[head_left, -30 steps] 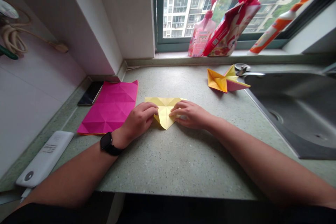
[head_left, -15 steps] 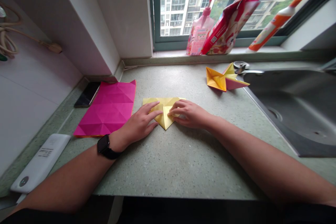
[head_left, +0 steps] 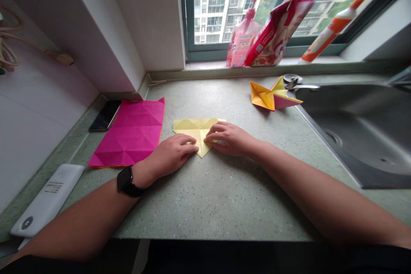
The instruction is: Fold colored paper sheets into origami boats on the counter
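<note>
Yellow paper, creased, lies on table between left hand and right hand. Hands: fingers bent, tips on paper; whether pinching or only pressing, cannot tell.

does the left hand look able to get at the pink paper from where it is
Probably yes: the left hand, touching the yellow paper, is close beside the pink paper, with nothing seen between them or lying on top.
</note>
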`<state>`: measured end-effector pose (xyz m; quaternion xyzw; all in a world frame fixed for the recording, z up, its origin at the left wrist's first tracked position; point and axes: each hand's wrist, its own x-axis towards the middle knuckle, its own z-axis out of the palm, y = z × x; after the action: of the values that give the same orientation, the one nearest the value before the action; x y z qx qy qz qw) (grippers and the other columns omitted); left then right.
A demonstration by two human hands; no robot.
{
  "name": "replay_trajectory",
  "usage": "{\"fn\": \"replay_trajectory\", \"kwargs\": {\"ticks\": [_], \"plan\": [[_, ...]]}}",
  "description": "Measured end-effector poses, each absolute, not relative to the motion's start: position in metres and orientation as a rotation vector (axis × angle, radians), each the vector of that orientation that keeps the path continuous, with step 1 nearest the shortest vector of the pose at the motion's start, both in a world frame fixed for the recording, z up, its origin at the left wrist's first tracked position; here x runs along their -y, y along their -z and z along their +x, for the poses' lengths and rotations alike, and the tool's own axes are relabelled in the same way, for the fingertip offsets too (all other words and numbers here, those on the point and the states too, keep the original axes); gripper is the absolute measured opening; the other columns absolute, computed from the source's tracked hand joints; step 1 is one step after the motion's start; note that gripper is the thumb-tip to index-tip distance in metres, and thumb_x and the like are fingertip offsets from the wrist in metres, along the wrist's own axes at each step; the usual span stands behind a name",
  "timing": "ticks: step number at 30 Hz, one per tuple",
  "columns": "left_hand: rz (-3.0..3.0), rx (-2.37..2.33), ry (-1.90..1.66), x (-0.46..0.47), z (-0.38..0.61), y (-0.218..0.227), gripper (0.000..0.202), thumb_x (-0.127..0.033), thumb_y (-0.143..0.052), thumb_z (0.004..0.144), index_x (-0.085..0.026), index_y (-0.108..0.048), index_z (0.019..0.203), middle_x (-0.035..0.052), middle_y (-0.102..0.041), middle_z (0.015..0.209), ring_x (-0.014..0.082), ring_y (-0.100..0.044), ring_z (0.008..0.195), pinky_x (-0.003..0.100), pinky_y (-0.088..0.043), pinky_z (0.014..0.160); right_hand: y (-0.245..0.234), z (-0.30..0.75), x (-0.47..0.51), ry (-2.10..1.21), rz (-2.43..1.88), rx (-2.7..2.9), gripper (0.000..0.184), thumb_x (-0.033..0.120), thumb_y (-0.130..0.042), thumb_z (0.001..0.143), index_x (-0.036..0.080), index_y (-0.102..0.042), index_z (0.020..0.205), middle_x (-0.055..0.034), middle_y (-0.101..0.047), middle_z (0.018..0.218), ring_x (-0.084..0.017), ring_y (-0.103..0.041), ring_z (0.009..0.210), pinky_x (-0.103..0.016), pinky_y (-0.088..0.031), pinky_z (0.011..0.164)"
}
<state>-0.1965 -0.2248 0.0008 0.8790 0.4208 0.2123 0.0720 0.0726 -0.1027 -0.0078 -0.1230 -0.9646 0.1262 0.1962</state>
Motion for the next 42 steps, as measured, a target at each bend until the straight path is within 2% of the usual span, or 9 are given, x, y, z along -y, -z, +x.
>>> {"fn": "replay_trajectory", "kwargs": {"ticks": [4, 8, 19, 26, 32, 35, 39, 42], "plan": [[2.673, -1.208, -0.604, 0.23, -0.195, -0.004, 0.024, -0.016, -0.062, 0.106, -0.026, -0.08, 0.119, 0.0081, -0.077, 0.126, 0.0246, -0.072, 0.112, 0.041, -0.06, 0.097, 0.008, 0.071, 0.106, -0.366, -0.272, 2.743, 0.03, 0.017, -0.066, 0.102, 0.032, -0.082, 0.124, -0.0071, -0.077, 0.118, -0.021, -0.068, 0.103, -0.04, -0.059, 0.094], [2.698, -1.155, -0.59, 0.233, -0.194, -0.004, 0.027, -0.015, -0.06, 0.106, -0.027, -0.081, 0.119, 0.0081, -0.076, 0.13, 0.0244, -0.072, 0.114, 0.04, -0.059, 0.098, 0.007, 0.069, 0.108, -0.382, -0.28, 2.771, 0.036, 0.013, -0.068, 0.1, 0.035, -0.083, 0.124, -0.007, -0.075, 0.121, -0.022, -0.067, 0.106, -0.042, -0.059, 0.098], [2.69, -1.269, -0.487, 0.239, -0.192, -0.009, 0.029, -0.015, -0.065, 0.104, -0.028, -0.082, 0.123, 0.0076, -0.076, 0.128, 0.0263, -0.07, 0.116, 0.047, -0.057, 0.105, 0.003, 0.069, 0.112, -0.359, -0.296, 2.783, 0.028, 0.02, -0.067, 0.103, 0.032, -0.083, 0.122, -0.0092, -0.074, 0.123, -0.024, -0.067, 0.106, -0.044, -0.06, 0.099], [2.6, -1.514, -0.337, 0.235, -0.202, -0.02, 0.021, -0.019, -0.068, 0.103, -0.027, -0.083, 0.116, 0.0086, -0.075, 0.127, 0.0276, -0.07, 0.113, 0.045, -0.058, 0.098, 0.003, 0.069, 0.112, -0.397, -0.307, 2.789, 0.031, 0.016, -0.069, 0.1, 0.032, -0.083, 0.122, -0.0088, -0.072, 0.125, -0.024, -0.067, 0.109, -0.044, -0.059, 0.1], [2.502, -1.764, -0.242, 0.228, -0.213, -0.024, 0.022, -0.022, -0.064, 0.106, -0.025, -0.084, 0.114, 0.0094, -0.075, 0.13, 0.0295, -0.071, 0.115, 0.046, -0.057, 0.099, -0.002, 0.069, 0.112, -0.44, -0.322, 2.829, 0.031, 0.015, -0.069, 0.1, 0.03, -0.083, 0.124, -0.0099, -0.072, 0.125, -0.024, -0.066, 0.111, -0.044, -0.058, 0.101], [2.474, -1.904, -0.184, 0.225, -0.215, -0.025, 0.024, -0.026, -0.062, 0.107, -0.024, -0.085, 0.114, 0.0098, -0.076, 0.128, 0.0306, -0.071, 0.115, 0.05, -0.055, 0.103, -0.003, 0.069, 0.111, -0.44, -0.314, 2.829, 0.03, 0.015, -0.068, 0.101, 0.03, -0.083, 0.122, -0.0103, -0.072, 0.124, -0.024, -0.065, 0.112, -0.044, -0.058, 0.101], [2.438, -2.111, -0.158, 0.224, -0.215, -0.022, 0.025, -0.029, -0.062, 0.107, -0.023, -0.085, 0.115, 0.0106, -0.077, 0.129, 0.0325, -0.07, 0.116, 0.059, -0.046, 0.115, -0.001, 0.069, 0.11, -0.449, -0.324, 2.839, 0.031, 0.016, -0.068, 0.101, 0.031, -0.083, 0.123, -0.0096, -0.072, 0.124, -0.024, -0.065, 0.112, -0.044, -0.058, 0.1], [2.434, -2.156, -0.194, 0.223, -0.215, -0.019, 0.026, -0.027, -0.06, 0.107, -0.022, -0.085, 0.113, 0.0118, -0.078, 0.126, 0.0321, -0.071, 0.113, 0.06, -0.046, 0.115, 0.0, 0.069, 0.109, -0.467, -0.33, 2.841, 0.031, 0.017, -0.068, 0.101, 0.031, -0.082, 0.124, -0.0094, -0.072, 0.125, -0.023, -0.065, 0.112, -0.044, -0.057, 0.101]]}}
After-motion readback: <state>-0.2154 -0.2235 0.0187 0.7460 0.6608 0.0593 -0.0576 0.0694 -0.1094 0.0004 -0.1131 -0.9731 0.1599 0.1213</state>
